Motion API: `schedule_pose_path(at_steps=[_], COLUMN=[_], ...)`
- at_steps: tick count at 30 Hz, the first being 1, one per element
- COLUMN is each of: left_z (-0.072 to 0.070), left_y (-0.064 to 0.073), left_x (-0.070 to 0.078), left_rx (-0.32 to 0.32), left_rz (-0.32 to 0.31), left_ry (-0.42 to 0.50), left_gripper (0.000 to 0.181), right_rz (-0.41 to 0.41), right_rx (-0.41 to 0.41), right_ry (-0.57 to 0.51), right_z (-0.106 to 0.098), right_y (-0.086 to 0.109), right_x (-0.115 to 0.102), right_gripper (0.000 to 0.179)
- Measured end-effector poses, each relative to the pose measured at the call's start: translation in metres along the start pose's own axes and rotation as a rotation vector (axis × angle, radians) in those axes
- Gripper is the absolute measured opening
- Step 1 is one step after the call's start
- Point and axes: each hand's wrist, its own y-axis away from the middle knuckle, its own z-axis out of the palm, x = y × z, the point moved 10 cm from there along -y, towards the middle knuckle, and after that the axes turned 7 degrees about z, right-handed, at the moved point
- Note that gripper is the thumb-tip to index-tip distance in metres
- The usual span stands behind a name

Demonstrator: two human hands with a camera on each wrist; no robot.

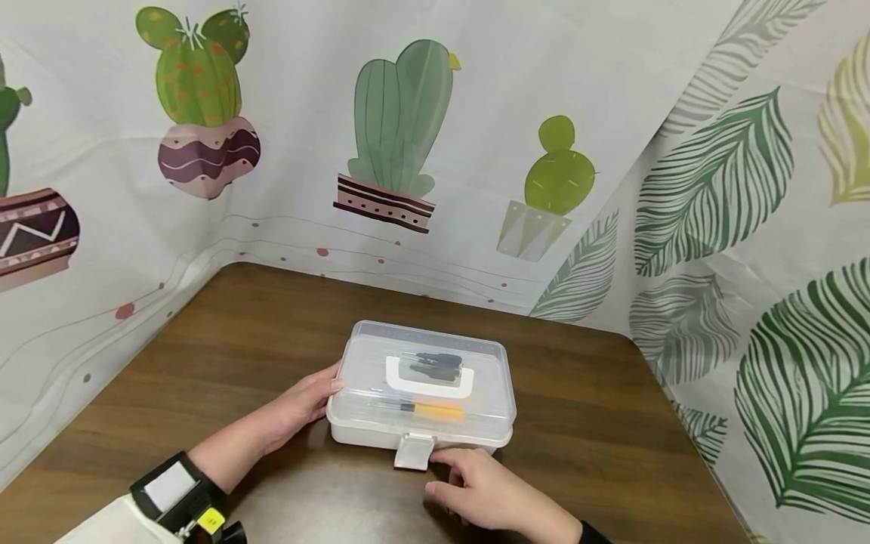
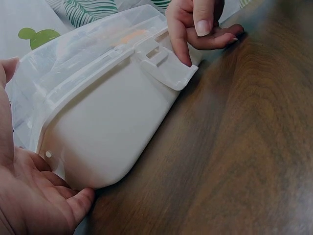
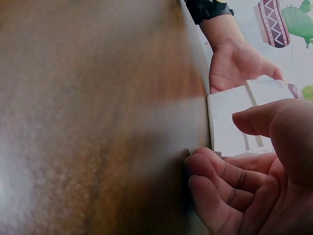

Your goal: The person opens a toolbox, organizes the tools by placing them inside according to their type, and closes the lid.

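Note:
A clear-lidded white plastic storage box (image 1: 360,434) sits on the wooden table, its lid down and its front latch (image 1: 413,452) swung outward. Through the lid I see dark-handled tools (image 1: 435,366) and a tool with an orange handle (image 1: 438,411); their exact kind is blurred. My left hand (image 1: 302,408) holds the box's left end, thumb on the lid's edge and fingers low against the side. At the front, my right hand (image 1: 485,487) touches the latch's right edge with the index finger. Its thumb stands apart and the other fingers bend loosely.
The brown table (image 1: 326,499) reaches back to a hanging cloth (image 1: 292,98) printed with cacti. A second cloth with leaf prints (image 1: 720,181) borders the right side. A black strap with a device (image 1: 180,495) is on my left wrist.

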Motion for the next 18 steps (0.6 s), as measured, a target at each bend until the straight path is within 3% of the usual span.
schedule_pose_path(at_steps=[3,8,18], left_z=[0.000,0.000,0.000], left_y=[-0.001,-0.001,-0.001], left_x=[0.000,0.000,-0.001], left_rx=[0.001,0.002,0.010], left_rz=[-0.001,0.000,-0.003], left_ry=[0.000,0.006,0.003], left_gripper=[0.072,0.071,0.072], right_rz=[-0.007,-0.043,-0.085], right_rx=[0.021,0.100,0.208], right_ry=[0.013,0.161,0.350], right_z=[-0.001,-0.005,-0.007], right_y=[-0.001,0.000,0.001], right_x=[-0.001,-0.009,-0.023], right_gripper=[0.033,0.020,0.018])
